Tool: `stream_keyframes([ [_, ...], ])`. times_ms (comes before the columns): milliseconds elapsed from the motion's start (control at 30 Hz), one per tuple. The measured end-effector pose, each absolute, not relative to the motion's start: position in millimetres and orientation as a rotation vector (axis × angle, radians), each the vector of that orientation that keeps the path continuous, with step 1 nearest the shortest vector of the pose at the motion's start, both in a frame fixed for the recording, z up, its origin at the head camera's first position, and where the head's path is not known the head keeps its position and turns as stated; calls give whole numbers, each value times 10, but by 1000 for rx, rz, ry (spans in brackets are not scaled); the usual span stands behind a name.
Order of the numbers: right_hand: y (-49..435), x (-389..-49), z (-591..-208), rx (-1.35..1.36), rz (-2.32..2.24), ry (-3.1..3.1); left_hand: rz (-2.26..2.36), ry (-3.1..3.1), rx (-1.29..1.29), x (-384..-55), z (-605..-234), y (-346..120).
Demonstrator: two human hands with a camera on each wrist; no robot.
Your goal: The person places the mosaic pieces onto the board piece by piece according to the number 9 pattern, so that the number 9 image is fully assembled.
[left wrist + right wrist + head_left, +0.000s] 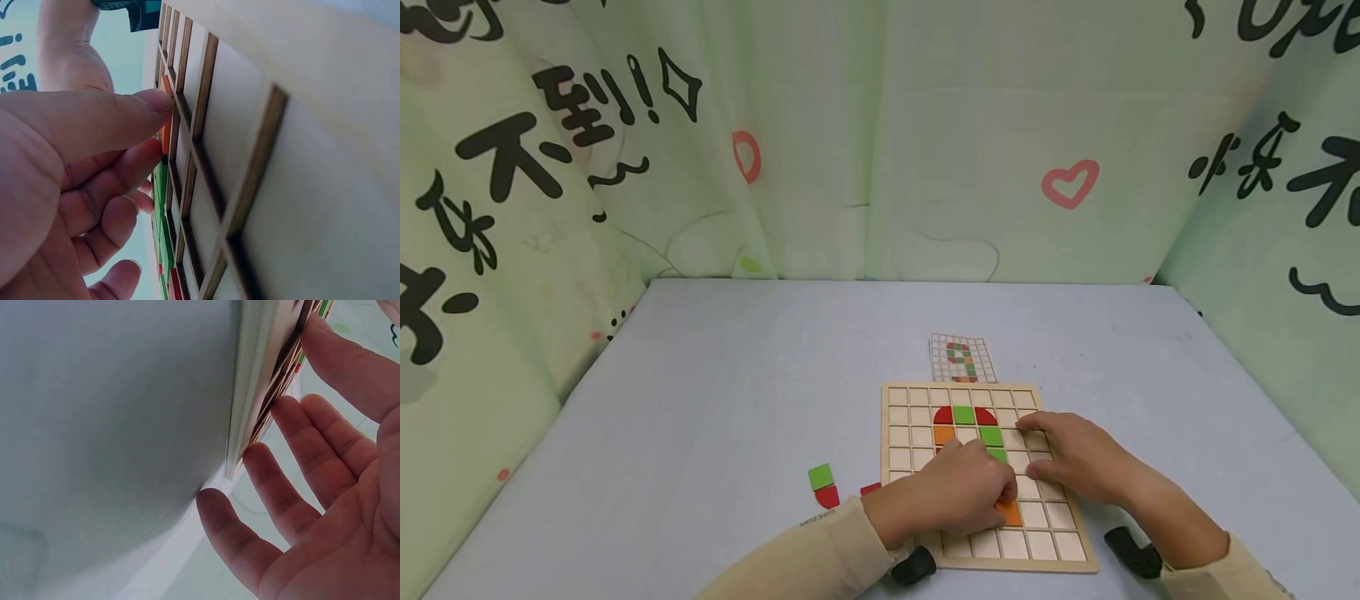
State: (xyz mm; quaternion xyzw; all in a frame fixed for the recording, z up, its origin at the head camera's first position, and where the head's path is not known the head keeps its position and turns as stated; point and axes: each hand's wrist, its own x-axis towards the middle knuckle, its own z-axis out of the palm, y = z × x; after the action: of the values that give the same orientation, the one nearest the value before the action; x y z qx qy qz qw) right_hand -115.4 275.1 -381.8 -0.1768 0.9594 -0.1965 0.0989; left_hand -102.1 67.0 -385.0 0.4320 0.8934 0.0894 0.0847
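A wooden grid board point(1041, 546) lies on the table. My left hand point(947, 487) is over its lower middle, thumb and index finger pinching an orange square tile point(1013, 514) at a cell. In the left wrist view the thumb tip meets this orange tile point(166, 134), and the other fingers curl loosely. My right hand point(1086, 458) rests on the board's right side, fingers spread; the right wrist view shows fingertips along the board's edge point(247, 387). Green square tiles point(963, 415), red rounded tiles point(943, 416) and another orange tile point(943, 435) sit in upper cells. My left hand hides some cells.
Left of the board lie a loose green tile point(822, 477), a red rounded tile point(827, 497) and a red piece point(870, 488) partly behind my left arm. A printed pattern card point(940, 358) is beyond the board's far edge. Printed curtains point(940, 167) surround the white table point(737, 375).
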Motion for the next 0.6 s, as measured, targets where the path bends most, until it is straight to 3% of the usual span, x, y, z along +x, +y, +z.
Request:
stream_keyframes([
  [600,2751,-1159,-3822,-515,-580,2834,272,2643,1270,-1017,-3837,666],
])
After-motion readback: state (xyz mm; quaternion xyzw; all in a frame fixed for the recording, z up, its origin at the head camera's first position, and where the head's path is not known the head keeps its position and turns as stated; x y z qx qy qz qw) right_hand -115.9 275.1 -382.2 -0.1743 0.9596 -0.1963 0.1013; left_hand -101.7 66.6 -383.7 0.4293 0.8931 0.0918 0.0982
